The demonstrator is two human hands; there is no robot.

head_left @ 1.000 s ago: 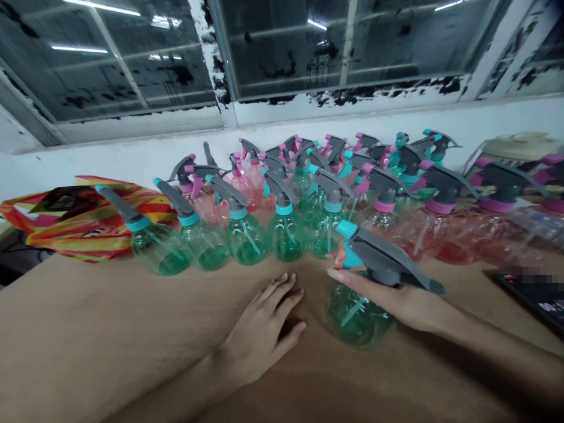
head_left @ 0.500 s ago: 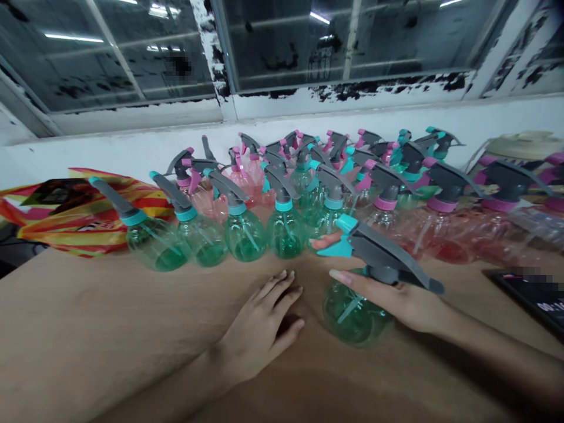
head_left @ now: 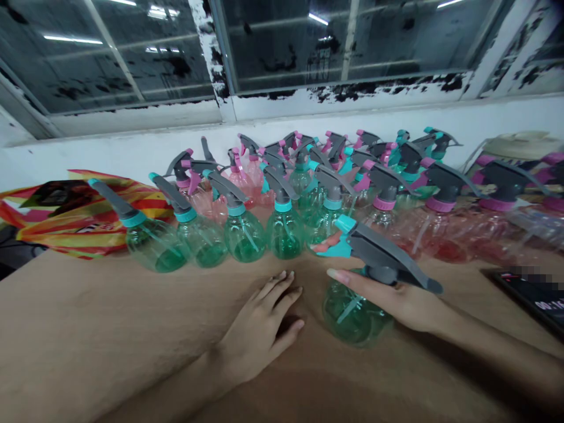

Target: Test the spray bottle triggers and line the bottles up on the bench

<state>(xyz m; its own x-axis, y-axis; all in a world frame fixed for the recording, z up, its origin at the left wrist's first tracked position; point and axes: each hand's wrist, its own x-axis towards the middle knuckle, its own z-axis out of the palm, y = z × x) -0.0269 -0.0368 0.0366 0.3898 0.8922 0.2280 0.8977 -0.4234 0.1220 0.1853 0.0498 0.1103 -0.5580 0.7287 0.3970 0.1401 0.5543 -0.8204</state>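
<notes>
My right hand (head_left: pixel 396 296) grips a green spray bottle (head_left: pixel 355 320) around its neck, thumb along the near side and a finger by the turquoise trigger. The bottle has a grey head with a turquoise nozzle that faces left, and its base is at or just above the table; I cannot tell which. My left hand (head_left: pixel 259 329) lies palm down on the wooden table (head_left: pixel 132 329), fingers stretched out and holding nothing. Just beyond it stands another green spray bottle (head_left: pixel 285 235) with a turquoise collar.
Several green and pink spray bottles crowd the back, among them a pink one (head_left: pixel 449 244). On the left lies a red and yellow plastic bag (head_left: pixel 97 235). A phone (head_left: pixel 529 299) showing a timer rests at right. Behind are a white wall (head_left: pixel 110 153) and windows.
Almost nothing differs. Both hands and the held spray bottle stay in place, apart from a very slight shift of the whole view.
</notes>
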